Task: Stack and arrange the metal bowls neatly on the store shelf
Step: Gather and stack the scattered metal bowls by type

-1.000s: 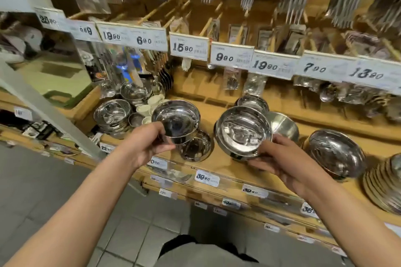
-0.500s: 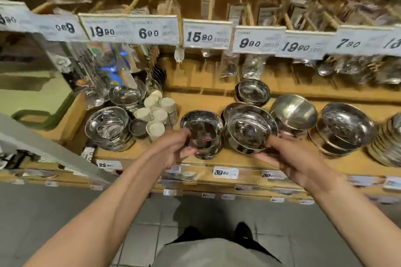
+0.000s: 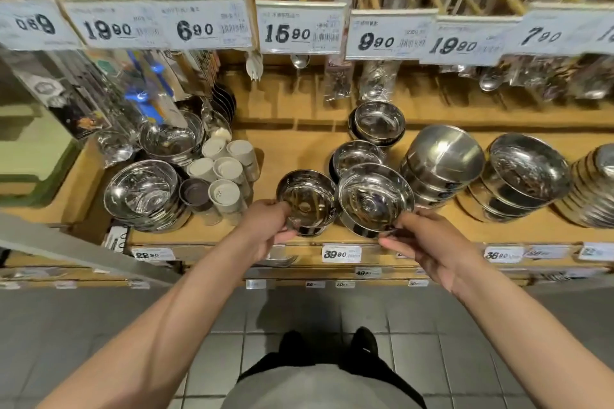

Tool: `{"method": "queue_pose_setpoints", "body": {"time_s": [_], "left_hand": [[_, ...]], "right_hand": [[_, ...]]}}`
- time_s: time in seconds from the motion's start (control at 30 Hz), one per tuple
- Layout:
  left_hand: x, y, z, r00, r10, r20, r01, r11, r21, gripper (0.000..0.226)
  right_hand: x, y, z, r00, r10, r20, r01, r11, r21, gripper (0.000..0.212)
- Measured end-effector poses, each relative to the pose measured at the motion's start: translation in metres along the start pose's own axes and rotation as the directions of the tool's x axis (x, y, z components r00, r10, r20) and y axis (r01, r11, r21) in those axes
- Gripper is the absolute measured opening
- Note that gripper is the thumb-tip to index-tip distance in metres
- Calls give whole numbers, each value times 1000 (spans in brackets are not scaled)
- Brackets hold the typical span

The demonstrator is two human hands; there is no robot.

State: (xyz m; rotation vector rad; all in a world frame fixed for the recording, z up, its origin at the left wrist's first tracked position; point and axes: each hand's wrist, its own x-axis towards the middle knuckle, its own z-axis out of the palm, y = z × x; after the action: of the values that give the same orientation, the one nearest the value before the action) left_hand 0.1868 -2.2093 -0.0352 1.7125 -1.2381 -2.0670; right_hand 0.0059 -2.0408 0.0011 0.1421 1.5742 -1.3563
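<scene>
My left hand (image 3: 265, 226) grips the near rim of a small shiny metal bowl (image 3: 307, 201) at the front of the wooden shelf (image 3: 289, 149). My right hand (image 3: 428, 242) pinches the near rim of a wider metal bowl (image 3: 375, 199) just to its right; the two bowls almost touch. Behind them sit another small bowl (image 3: 357, 156) and a short stack of bowls (image 3: 378, 121). To the right stand a stack topped by an overturned bowl (image 3: 443, 156) and a stack of large bowls (image 3: 526, 169).
At the shelf's left are a bowl stack (image 3: 143, 191), a further stack (image 3: 171, 138) and several white-lidded shakers (image 3: 222, 169). Price tags (image 3: 300, 26) and hanging cutlery packs overhang the shelf. A plate stack (image 3: 594, 183) leans at far right. Grey tiled floor lies below.
Both bowls came down from mid-air to the shelf's front, side by side. The view has tilted downward and closer to the shelf.
</scene>
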Motion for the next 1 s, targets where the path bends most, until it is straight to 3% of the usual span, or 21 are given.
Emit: {"method": "queue_pose_setpoints", "body": {"time_s": [0.13,0.37,0.57,0.7,0.8,1.0], "left_hand": [[11,0,-5,993,69,-94,-59,992,108,44],[24,18,2,967,206,-148,-138,917,373,14],[34,17,6,923,322,-209,-163,822,545,30],[31,-1,1,927,322,-190,-168,813,557,68],[28,-13,-1,935,315,-163,-166,793,586,80],[28,1,2,913,345,-217,-161,794,586,38]], "right_hand": [[3,5,3,1000,11,-5,-11,1000,15,13],[1,10,10,999,17,33,-18,999,27,12],[2,11,9,999,-22,31,20,998,53,12],[4,16,6,1000,-13,16,12,998,56,13],[5,20,6,1000,4,8,-5,998,57,11],[5,24,9,1000,21,0,-21,1000,15,10]]}}
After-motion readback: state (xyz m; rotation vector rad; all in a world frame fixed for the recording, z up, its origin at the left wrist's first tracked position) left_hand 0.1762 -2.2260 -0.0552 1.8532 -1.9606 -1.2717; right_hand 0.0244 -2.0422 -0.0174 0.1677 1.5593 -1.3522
